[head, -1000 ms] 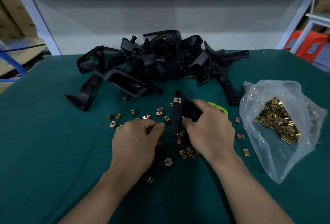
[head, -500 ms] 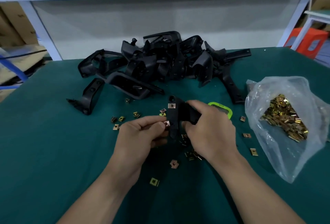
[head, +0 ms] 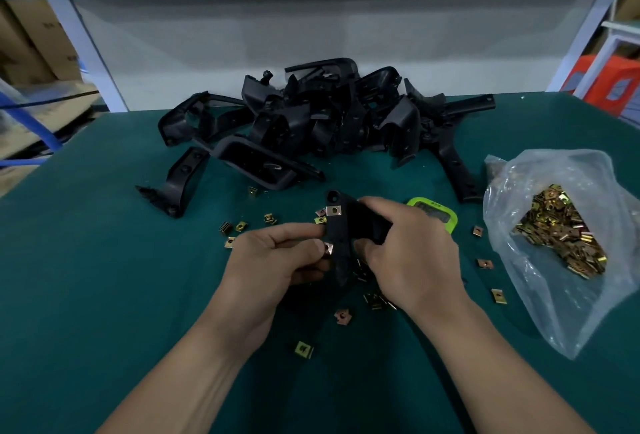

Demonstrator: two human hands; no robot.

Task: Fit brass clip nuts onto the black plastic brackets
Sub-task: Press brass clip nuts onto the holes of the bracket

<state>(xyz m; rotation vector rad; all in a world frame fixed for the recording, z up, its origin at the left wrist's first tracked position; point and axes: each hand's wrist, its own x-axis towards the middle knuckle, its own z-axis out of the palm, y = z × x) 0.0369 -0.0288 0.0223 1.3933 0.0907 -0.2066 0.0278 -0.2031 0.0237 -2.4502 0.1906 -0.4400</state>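
Nut-fitting under way: left hand [head: 277, 260] pinching a brass clip nut [head: 328, 248] against the side edge of the black bracket [head: 341, 236], right hand [head: 412, 257] curled round the bracket's other side, both hands raised off the tabletop [head: 104, 260]. Set the nut's open mouth square to the edge and level with its hole, then press straight toward the right hand, bracing there against twist, until seated like the fitted nut [head: 334, 210] just beyond the fingertips. For the next piece, reach to the loose nuts [head: 343, 316] beneath the hands, or the bag [head: 561, 225] to the right.
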